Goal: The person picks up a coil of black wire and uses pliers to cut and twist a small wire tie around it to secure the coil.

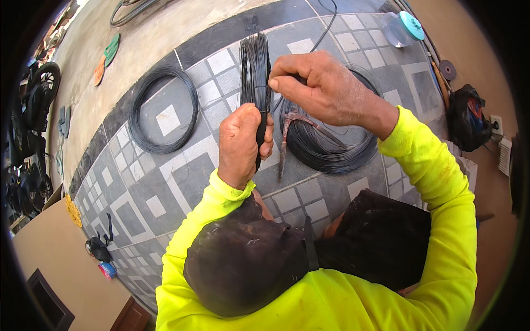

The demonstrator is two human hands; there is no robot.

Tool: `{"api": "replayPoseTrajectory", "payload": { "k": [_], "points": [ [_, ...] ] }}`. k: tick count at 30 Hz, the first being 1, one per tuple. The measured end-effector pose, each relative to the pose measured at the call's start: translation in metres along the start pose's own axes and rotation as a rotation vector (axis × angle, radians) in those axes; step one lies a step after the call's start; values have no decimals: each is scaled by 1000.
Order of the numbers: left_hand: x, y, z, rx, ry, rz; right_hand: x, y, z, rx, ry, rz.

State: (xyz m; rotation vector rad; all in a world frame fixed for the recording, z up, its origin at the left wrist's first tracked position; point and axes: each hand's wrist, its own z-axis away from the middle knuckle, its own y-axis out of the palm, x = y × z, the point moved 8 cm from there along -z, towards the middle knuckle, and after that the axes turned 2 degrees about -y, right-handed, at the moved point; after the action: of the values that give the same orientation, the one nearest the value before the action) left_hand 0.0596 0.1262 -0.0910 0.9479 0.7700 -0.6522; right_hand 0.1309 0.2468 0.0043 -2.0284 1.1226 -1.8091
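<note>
Black wire bundle (255, 63) stands brushlike, clamped in left hand (240, 142), right hand (320, 88) pinched together.

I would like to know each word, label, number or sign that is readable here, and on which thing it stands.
None reads clearly enough to quote.
Packet: printed marks, too small and blurred.
Disc: no legible lettering.
Jar: no legible lettering.
Wire bundle: no lettering visible.
</note>
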Motion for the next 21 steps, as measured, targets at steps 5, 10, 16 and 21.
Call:
{"api": "replayPoseTrajectory", "payload": {
  "k": [5, 10, 16, 21],
  "points": [
    [1, -3, 0, -24, -2, -45, -24, 27, 34, 148, -31, 175],
    [-5, -9, 2, -64, 75, -19, 37, 44, 29, 309, 116, -140],
    [0, 5, 0, -36, 6, -18, -27, 3, 5, 40, 35, 11],
    [-6, -17, 4, -140, 47, -36, -44, 83, 67, 319, 663, -866]
  ]
}}
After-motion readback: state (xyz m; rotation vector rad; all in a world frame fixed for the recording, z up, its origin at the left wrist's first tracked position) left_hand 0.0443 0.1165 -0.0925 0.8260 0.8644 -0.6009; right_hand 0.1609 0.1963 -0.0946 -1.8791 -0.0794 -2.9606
